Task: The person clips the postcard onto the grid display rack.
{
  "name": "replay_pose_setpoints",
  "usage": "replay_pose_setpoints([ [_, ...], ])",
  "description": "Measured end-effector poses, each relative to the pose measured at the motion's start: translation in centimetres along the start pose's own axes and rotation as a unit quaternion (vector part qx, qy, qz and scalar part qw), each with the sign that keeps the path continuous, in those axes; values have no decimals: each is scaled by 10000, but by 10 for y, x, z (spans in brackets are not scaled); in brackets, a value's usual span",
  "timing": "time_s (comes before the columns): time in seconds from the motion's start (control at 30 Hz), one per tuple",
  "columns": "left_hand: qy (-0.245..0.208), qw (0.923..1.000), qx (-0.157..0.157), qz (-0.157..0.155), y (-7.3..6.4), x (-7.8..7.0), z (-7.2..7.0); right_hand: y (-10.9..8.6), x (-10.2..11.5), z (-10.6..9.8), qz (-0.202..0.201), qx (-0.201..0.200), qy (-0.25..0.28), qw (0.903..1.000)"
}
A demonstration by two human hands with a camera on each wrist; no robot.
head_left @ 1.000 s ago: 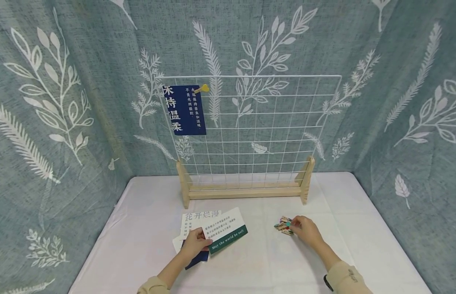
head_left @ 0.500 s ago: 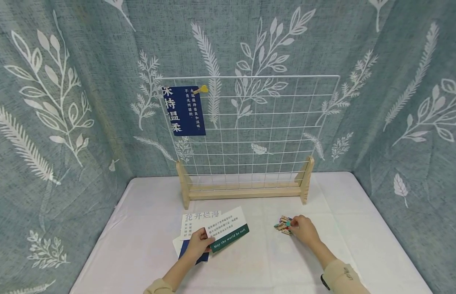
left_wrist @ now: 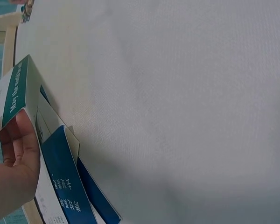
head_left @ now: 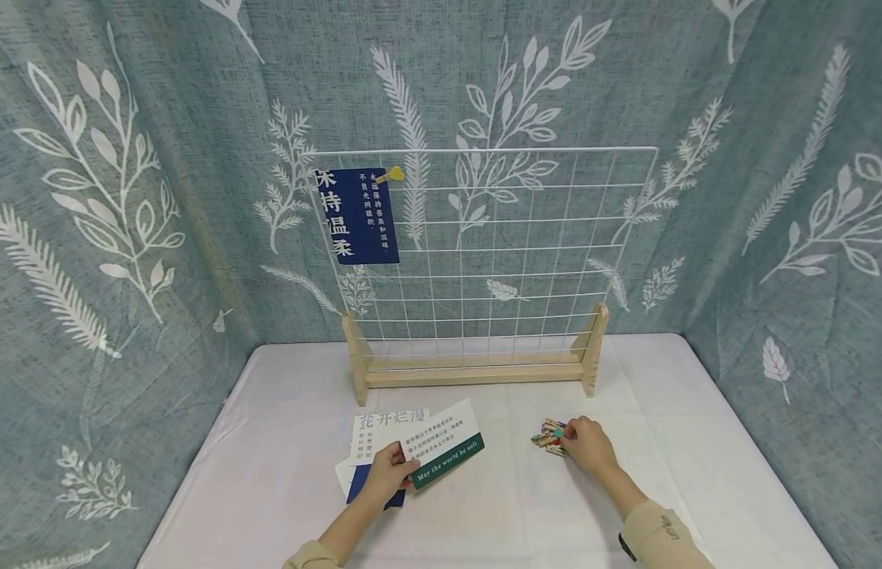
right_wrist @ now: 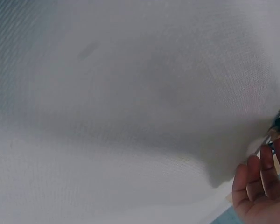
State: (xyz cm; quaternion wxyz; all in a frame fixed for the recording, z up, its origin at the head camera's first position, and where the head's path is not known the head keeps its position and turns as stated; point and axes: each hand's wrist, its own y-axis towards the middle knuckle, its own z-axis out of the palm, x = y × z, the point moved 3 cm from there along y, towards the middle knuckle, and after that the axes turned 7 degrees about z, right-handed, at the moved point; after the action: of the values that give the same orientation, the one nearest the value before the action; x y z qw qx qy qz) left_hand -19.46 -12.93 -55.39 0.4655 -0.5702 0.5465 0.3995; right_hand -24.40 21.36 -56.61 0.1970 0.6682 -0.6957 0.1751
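Green-banded card [head_left: 444, 445], pinched in my left hand [head_left: 386, 474], tilted beside the loose cards [head_left: 363, 440]! My right hand [head_left: 588, 445] was at the clothespins [head_left: 548, 440]; whether it pinched one, I couldn't tell. Beyond, one blue card [head_left: 365, 225] hung clipped to the wire grid [head_left: 498, 149]: one up, I judged, others unhung.

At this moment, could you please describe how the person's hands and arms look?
The left hand and right hand wear no gloves. The left sleeve and right sleeve are beige and stop short of the hands. The right one carries a dark marking too small to read, and a black band shows at its edge.
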Motion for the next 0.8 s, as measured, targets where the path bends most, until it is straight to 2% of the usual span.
replay_pose_setpoints([
  [0.4, -43, 9999, 104, -101, 2, -1, 2, -4, 1, -6, -108, -30, 58, 9999],
  [0.8, -178, 9997, 119, -149, 3, -5, 5, -7, -2, -11, -29, 66, 231, 9997],
])
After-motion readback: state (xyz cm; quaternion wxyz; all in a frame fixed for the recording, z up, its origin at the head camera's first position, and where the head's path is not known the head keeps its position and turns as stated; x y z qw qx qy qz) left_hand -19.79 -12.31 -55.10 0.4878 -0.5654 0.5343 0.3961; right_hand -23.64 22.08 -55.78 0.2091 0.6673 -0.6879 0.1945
